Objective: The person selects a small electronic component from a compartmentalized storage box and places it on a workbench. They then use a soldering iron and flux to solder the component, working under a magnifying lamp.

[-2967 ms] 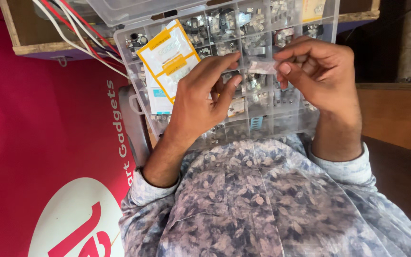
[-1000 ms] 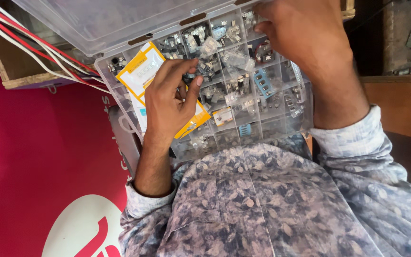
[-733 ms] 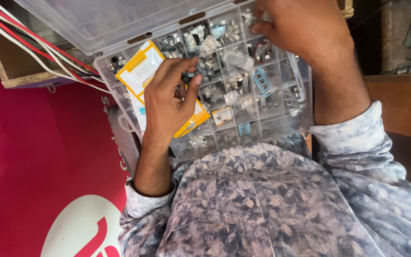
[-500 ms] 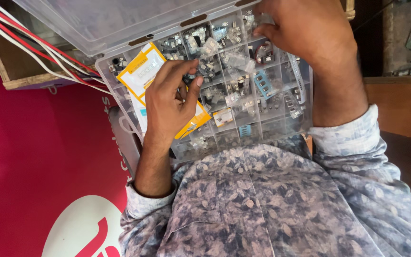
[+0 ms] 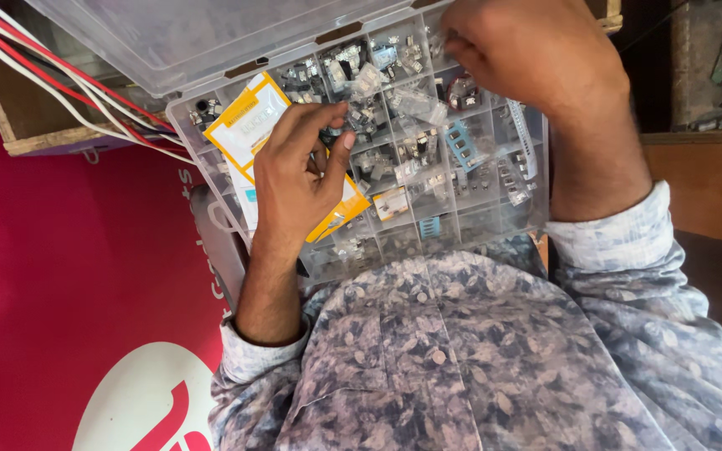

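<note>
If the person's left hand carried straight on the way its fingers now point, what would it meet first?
Most likely the small metal parts in the compartments of the clear organiser box just ahead of the left hand; beyond them stands the open lid. Depth is hard to judge.

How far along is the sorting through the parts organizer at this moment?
Done: the clear parts organizer lies with its lid open. In hand: the left hand pinches a small dark part above the yellow packet; the right hand digs in a far compartment. Left: lid not closed.
</note>
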